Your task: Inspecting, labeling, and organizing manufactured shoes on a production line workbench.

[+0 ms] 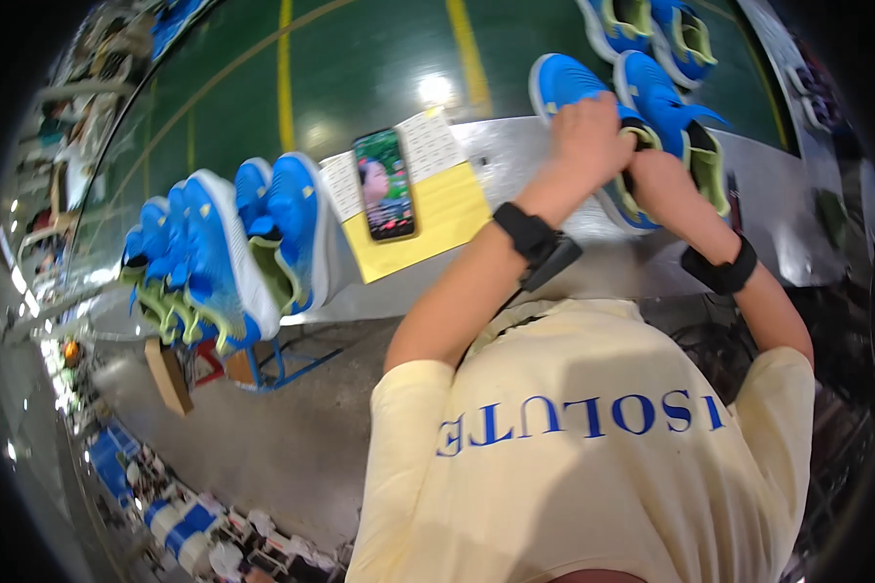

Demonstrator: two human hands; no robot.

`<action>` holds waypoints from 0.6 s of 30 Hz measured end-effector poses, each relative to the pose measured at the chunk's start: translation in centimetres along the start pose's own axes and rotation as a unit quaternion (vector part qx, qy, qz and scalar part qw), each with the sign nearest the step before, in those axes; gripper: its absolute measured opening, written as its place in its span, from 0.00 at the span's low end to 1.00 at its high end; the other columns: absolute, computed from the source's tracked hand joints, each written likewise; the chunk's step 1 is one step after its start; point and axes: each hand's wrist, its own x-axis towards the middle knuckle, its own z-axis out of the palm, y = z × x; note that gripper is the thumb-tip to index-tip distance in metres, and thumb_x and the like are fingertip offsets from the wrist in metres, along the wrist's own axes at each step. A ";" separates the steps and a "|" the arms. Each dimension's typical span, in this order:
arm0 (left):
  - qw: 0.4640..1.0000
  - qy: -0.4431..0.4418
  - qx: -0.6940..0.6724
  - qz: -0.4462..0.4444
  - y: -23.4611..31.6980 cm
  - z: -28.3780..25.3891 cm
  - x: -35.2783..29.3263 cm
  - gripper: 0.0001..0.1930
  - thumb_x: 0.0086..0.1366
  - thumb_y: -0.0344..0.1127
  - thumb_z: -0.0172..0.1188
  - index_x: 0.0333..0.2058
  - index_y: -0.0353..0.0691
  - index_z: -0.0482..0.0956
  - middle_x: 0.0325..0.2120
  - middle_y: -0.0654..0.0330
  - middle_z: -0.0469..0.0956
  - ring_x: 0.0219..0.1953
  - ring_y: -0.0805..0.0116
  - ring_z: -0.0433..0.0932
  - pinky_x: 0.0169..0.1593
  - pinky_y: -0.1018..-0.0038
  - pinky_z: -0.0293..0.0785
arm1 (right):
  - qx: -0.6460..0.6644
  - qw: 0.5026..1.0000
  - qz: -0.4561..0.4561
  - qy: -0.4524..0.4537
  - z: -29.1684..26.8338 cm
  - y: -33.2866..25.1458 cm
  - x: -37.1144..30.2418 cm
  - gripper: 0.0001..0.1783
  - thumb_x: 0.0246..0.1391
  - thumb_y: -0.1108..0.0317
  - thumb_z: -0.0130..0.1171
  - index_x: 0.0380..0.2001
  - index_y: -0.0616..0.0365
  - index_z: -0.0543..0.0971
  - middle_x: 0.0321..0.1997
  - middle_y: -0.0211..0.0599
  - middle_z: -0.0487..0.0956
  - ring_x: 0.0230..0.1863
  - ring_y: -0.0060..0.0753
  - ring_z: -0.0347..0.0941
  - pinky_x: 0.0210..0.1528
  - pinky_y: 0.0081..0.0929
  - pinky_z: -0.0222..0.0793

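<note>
A blue sneaker (561,80) with a pale green lining lies on the metal edge of the table, toe pointing away from me. My left hand (590,136) is closed over its laces and tongue, back of the hand up. From the right, my right hand (659,185) meets it at the shoe's collar, its fingers curled and partly hidden. A second blue sneaker (648,85) lies just right of the first, its tongue raised. Both wrists wear black bands.
Several blue sneakers (209,233) stand in a row at the left edge. Between them and my arms, a phone (384,185) with a lit screen rests on yellow paper (449,204). Another pair of sneakers (685,44) sits farther back on the green surface (379,58).
</note>
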 end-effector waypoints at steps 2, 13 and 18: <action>1.000 0.000 0.000 0.004 -1.0 -0.5 -0.2 0.20 0.46 0.46 0.59 0.29 0.32 0.74 0.22 0.45 0.77 0.29 0.45 0.77 0.35 0.58 0.74 | 0.046 0.999 -0.005 -0.002 -0.3 -0.8 0.4 0.08 0.40 0.75 0.53 0.27 0.59 0.78 0.27 0.52 0.77 0.32 0.54 0.74 0.34 0.45 0.69; 1.000 0.007 -0.022 -0.005 -1.3 -2.3 -5.0 0.21 0.53 0.33 0.55 0.47 0.34 0.70 0.37 0.44 0.76 0.38 0.50 0.77 0.40 0.64 0.73 | 0.039 0.993 0.025 -0.112 -2.9 -2.4 0.3 0.08 0.42 0.70 0.55 0.25 0.60 0.81 0.28 0.46 0.79 0.33 0.46 0.77 0.34 0.39 0.72; 0.997 -0.025 -0.064 -0.028 -1.7 -2.0 -5.4 0.24 0.51 0.33 0.59 0.48 0.36 0.68 0.40 0.48 0.72 0.36 0.48 0.75 0.38 0.60 0.71 | 0.040 0.992 -0.004 -0.116 -3.1 -2.1 0.3 0.08 0.42 0.69 0.55 0.25 0.58 0.81 0.28 0.44 0.80 0.33 0.44 0.78 0.34 0.37 0.73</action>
